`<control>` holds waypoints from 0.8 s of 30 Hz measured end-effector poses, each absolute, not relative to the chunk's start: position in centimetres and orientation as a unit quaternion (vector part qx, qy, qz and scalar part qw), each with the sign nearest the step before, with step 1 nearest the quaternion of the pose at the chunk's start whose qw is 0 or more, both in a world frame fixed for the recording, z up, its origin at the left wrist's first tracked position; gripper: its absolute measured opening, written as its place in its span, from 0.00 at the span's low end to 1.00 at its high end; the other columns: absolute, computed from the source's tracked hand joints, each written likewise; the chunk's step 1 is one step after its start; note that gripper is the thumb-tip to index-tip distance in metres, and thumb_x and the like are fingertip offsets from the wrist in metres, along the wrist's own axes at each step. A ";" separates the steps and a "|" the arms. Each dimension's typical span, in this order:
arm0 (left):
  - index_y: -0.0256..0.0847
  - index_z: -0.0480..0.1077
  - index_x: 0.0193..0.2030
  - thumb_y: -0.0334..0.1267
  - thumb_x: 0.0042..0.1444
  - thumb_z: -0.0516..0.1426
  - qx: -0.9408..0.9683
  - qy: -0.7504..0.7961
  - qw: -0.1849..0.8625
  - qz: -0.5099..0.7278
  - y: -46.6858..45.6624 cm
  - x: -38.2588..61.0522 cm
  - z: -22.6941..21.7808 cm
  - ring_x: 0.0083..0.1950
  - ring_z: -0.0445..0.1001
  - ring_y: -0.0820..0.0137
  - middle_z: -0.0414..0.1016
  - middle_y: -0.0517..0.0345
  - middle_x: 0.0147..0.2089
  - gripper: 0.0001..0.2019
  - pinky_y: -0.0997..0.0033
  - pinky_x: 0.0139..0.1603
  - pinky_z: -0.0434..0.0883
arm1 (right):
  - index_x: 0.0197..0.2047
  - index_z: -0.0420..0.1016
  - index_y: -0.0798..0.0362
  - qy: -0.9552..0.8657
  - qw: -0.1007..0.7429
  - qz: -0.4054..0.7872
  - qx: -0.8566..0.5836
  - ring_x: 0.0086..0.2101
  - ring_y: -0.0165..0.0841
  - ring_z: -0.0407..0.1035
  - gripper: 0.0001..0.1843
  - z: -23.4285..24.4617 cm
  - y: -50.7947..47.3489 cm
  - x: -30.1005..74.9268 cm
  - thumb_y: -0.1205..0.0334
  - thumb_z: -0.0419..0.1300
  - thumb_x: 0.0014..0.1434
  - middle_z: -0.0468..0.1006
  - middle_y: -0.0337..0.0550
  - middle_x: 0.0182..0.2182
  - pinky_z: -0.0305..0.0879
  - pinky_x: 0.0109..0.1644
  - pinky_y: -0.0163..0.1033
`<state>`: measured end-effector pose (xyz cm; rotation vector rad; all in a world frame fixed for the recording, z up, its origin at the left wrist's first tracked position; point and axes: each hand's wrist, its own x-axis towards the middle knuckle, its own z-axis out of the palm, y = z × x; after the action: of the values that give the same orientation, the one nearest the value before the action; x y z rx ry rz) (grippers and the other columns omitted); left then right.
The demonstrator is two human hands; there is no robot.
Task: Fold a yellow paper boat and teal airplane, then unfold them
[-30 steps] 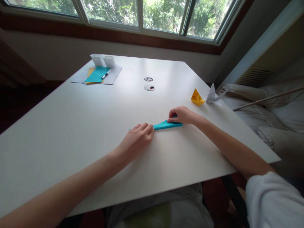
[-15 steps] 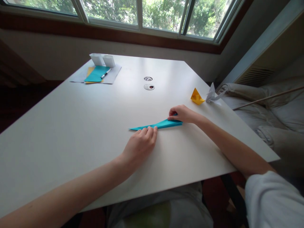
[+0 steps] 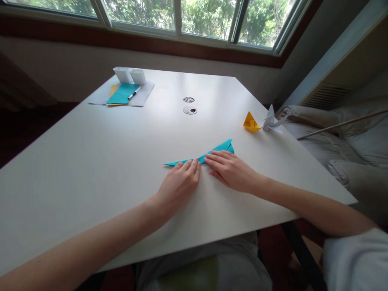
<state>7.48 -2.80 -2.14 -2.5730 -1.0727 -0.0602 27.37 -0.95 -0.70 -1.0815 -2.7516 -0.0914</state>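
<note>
A strip of turquoise paper (image 3: 222,146), folded long and narrow, lies on the white table in front of me. Its thin point is at the left, and its wider, layered end angles up to the right. My left hand (image 3: 179,182) rests palm down, its outstretched fingertips pressing the lower edge near the paper's middle. My right hand (image 3: 232,169) lies flat with fingers stretched over the wider half, close beside the left fingertips. Neither hand is wrapped round the paper. The parts beneath the fingers are hidden.
A yellow paper boat (image 3: 251,123) and a white paper crane (image 3: 272,119) stand near the table's right edge. At the back left are turquoise sheets (image 3: 121,93), a marker (image 3: 134,93) and two white paper boxes (image 3: 138,76). Round inserts (image 3: 190,110) sit in the tabletop.
My right hand has let go of the paper's far right end, come down toward me and flattened on it. The wide end now tilts upward. My left hand stays put.
</note>
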 end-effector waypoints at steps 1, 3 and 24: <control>0.25 0.65 0.55 0.23 0.56 0.46 -0.908 -0.380 0.175 -0.023 -2.8 7.5 -2.1 0.53 0.69 0.60 0.68 0.41 0.56 0.20 0.63 0.48 0.70 | 0.59 0.61 0.61 -0.926 0.071 -0.021 -0.369 0.57 0.43 0.56 0.24 -0.9 -1.5 27.2 0.57 0.44 0.65 0.64 0.54 0.57 0.53 0.59 0.50; 0.24 0.65 0.55 0.22 0.55 0.47 -0.907 -0.382 0.175 -0.021 -2.9 7.7 -2.1 0.54 0.69 0.60 0.68 0.39 0.56 0.21 0.65 0.50 0.70 | 0.62 0.55 0.63 -0.922 0.039 0.003 -0.384 0.59 0.45 0.53 0.28 -1.3 -2.1 27.1 0.54 0.43 0.65 0.59 0.56 0.60 0.53 0.60 0.53; 0.21 0.60 0.58 0.21 0.54 0.42 -0.864 -0.481 0.133 0.072 -5.8 6.7 -1.0 0.57 0.66 0.51 0.60 0.33 0.60 0.24 0.55 0.46 0.71 | 0.65 0.49 0.60 -0.894 0.004 0.039 -0.446 0.61 0.41 0.49 0.33 -0.9 -3.3 31.7 0.48 0.41 0.64 0.53 0.55 0.62 0.46 0.62 0.57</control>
<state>6.73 -5.80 -1.01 -2.5051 -1.3954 0.2102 31.75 -3.34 -0.88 -1.3970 -2.8017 0.1234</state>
